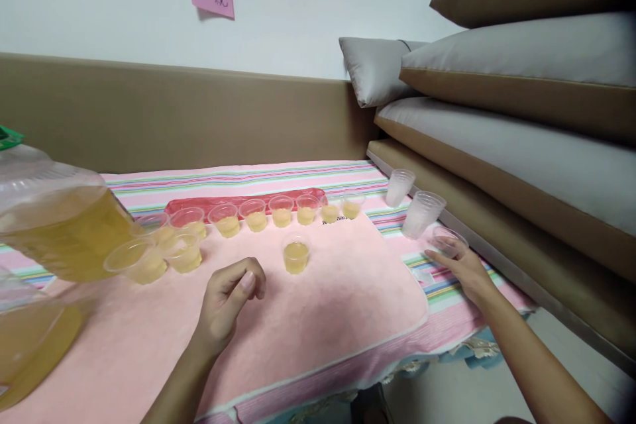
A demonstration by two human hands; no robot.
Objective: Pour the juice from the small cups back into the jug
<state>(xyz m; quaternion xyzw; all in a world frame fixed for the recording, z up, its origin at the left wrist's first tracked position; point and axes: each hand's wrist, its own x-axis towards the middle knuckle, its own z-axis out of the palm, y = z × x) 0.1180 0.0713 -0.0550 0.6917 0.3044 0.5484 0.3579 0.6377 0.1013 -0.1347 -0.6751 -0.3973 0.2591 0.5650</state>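
Note:
My right hand (470, 273) is at the right side of the table, its thumb and fingers closed round a clear plastic cup (448, 242) that is tilted toward me. Just behind it stand two stacks of clear cups, a nearer stack (422, 214) and a farther stack (399, 187). My left hand (229, 301) hovers over the pink mat (342, 318) with its fingers curled in and nothing visible in them. Ahead of it and to the right, one cup of yellow liquid (296, 256) stands alone. Behind that runs a row of similar part-filled cups (256, 217).
Two large clear containers of yellow liquid, a rear container (64, 232) and a front container (37, 344), are at the left. A red plastic bag (218, 201) lies behind the row. Stacked cushions (517, 126) rise at the right, beside the striped cloth (238, 177).

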